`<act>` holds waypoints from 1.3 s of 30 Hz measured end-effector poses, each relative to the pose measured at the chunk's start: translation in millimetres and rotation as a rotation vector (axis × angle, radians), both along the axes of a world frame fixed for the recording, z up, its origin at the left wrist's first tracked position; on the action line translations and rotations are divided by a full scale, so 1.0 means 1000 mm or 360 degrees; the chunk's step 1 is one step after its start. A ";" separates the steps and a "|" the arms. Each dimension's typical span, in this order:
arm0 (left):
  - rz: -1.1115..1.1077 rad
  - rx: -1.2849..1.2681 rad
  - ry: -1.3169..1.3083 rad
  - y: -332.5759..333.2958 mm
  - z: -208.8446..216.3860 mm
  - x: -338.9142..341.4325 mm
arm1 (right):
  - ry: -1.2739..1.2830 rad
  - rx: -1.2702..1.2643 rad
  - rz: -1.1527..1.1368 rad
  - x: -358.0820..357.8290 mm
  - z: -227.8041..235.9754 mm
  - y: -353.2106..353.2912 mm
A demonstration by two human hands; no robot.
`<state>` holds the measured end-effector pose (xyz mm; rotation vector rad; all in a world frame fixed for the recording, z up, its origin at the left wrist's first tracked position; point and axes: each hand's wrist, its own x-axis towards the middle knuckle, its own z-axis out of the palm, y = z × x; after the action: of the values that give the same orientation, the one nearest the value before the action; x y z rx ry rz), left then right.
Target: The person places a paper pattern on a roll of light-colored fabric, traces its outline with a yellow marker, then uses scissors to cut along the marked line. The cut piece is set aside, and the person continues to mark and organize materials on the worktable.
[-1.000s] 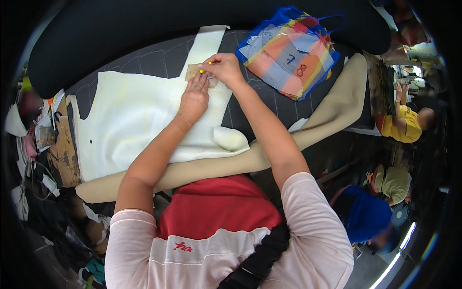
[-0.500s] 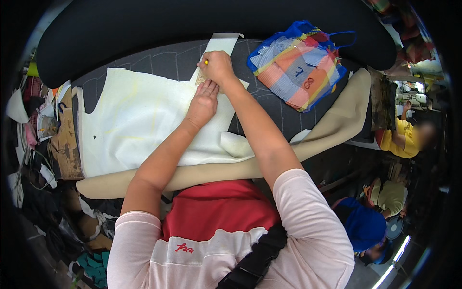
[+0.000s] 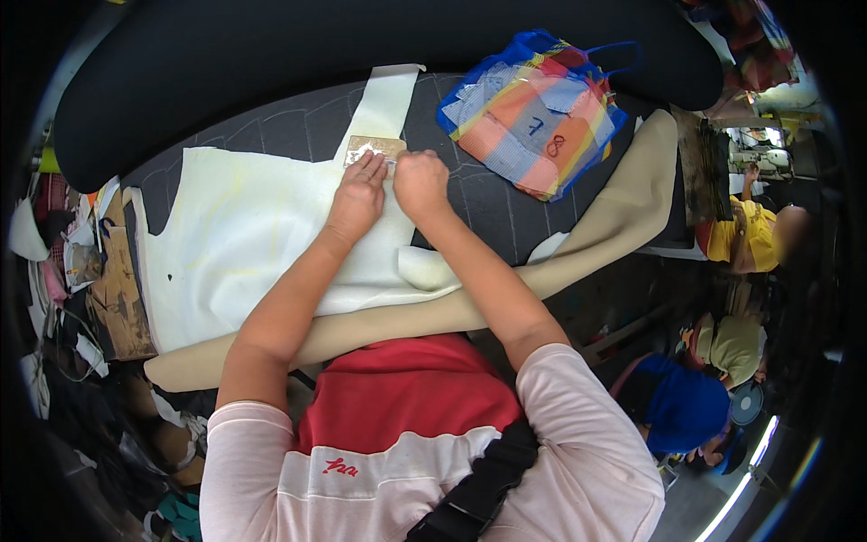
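Observation:
A large white sheet (image 3: 244,244) with a tan underside lies on the dark quilted work surface. Faint yellow lines run across it. My left hand (image 3: 357,203) is laid flat, fingers stretched, holding down a small tan rectangular plate (image 3: 388,144) on the sheet. Against the plate's right edge, my right hand (image 3: 422,185) is closed in a fist. The yellow-ended, pen-like tool seen in it earlier is now hidden by the fingers. Beyond the plate a narrow white strip (image 3: 386,101) reaches away from me.
A blue-edged checked mesh bag (image 3: 533,122) with packed pieces sits at the right. The sheet's tan edge (image 3: 406,330) is rolled along the front. A black padded bolster (image 3: 361,36) borders the back. Scraps (image 3: 90,226) crowd the left; co-workers (image 3: 750,235) are at the right.
My right hand has come down from the plate's far side to its right edge, uncovering the plate. My left hand stays pressed on it. The whole view has shifted slightly.

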<state>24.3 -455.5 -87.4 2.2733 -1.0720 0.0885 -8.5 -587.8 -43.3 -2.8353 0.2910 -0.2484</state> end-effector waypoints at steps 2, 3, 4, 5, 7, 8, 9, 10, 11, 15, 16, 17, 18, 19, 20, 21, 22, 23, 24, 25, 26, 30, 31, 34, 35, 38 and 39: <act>-0.0058 0.0024 0.0056 0.002 0.007 0.006 | -0.0038 -0.0048 0.0106 -0.006 0.002 0.007; -0.0073 0.0095 0.0130 0.003 0.012 0.010 | -0.0074 -0.0026 0.0137 -0.008 0.002 0.010; -0.0088 0.0065 0.0157 0.004 0.017 0.015 | -0.0148 -0.0013 0.0160 -0.010 0.001 0.012; -0.0091 0.0088 0.0230 0.004 0.022 0.020 | -0.0249 0.0120 0.0194 -0.011 0.000 0.013; -0.0016 0.0040 0.0156 0.001 0.033 0.033 | -0.0290 0.0476 0.0171 -0.015 -0.004 0.011; 0.0006 0.0170 0.0215 0.000 0.038 0.043 | -0.0333 0.0655 0.0196 -0.017 -0.007 0.009; 0.0025 0.0309 0.0289 0.000 0.043 0.054 | -0.0269 0.0738 0.0149 -0.021 -0.009 0.006; 0.0028 0.0374 0.0299 -0.002 0.046 0.063 | -0.0234 0.0822 0.0130 -0.026 -0.012 0.003; -0.0046 0.0411 0.0115 -0.001 0.048 0.072 | -0.0172 0.0906 0.0086 -0.030 -0.014 0.001; 0.0329 -0.0471 0.1619 -0.010 0.045 0.110 | -0.0458 0.0869 0.0253 -0.052 -0.018 0.008; 0.0361 -0.0666 0.1772 -0.015 0.042 0.119 | -0.0449 0.0881 0.0245 -0.056 -0.017 0.009; 0.0353 -0.0712 0.1766 -0.021 0.039 0.126 | -0.0434 0.0892 0.0234 -0.059 -0.017 0.010; 0.0365 -0.0740 0.1752 -0.026 0.036 0.132 | -0.0418 0.0897 0.0232 -0.060 -0.016 0.010; 0.0368 -0.0654 0.1746 -0.031 0.033 0.135 | -0.0423 0.0902 0.0222 -0.060 -0.016 0.009; 0.0375 -0.0578 0.1728 -0.036 0.030 0.138 | -0.0427 0.0905 0.0227 -0.059 -0.016 0.008; 0.0383 -0.0506 0.1702 -0.039 0.028 0.140 | -0.0417 0.0909 0.0240 -0.059 -0.016 0.007; 0.0407 -0.0417 0.1661 -0.041 0.027 0.140 | -0.0441 0.0966 0.0205 -0.058 -0.016 0.006; 0.0431 -0.0331 0.1615 -0.043 0.026 0.140 | -0.0448 0.1025 0.0175 -0.058 -0.016 0.004; 0.0466 -0.0231 0.1576 -0.044 0.025 0.139 | -0.0459 0.1088 0.0114 -0.058 -0.015 0.004; 0.0500 -0.0181 0.1498 -0.045 0.024 0.137 | -0.0421 0.1142 0.0110 -0.057 -0.014 0.003; 0.0521 -0.0145 0.1413 -0.046 0.024 0.135 | -0.0389 0.1196 0.0074 -0.055 -0.013 0.001; 0.0603 0.0031 0.1011 -0.050 0.026 0.125 | -0.0473 0.1121 -0.0093 -0.020 -0.005 -0.018; 0.0588 0.0045 0.0988 -0.051 0.028 0.123 | -0.0563 0.1022 -0.0135 0.001 -0.004 -0.027; 0.0517 0.0150 0.0950 -0.053 0.033 0.123 | -0.0718 0.0719 -0.0215 0.075 -0.010 -0.057; 0.0492 0.0220 0.0927 -0.053 0.034 0.124 | -0.0701 0.0734 -0.0226 0.098 -0.013 -0.062; 0.0487 0.0320 0.0917 -0.056 0.037 0.127 | -0.0480 0.0538 -0.0131 0.129 -0.021 -0.065; 0.0481 0.0343 0.0903 -0.056 0.037 0.127 | -0.0429 0.0406 -0.0021 0.131 -0.020 -0.067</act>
<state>151.6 -511.9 -50.6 2.4143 -0.4569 -0.5416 122.2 -654.6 -63.5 -2.5118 0.2620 -0.5490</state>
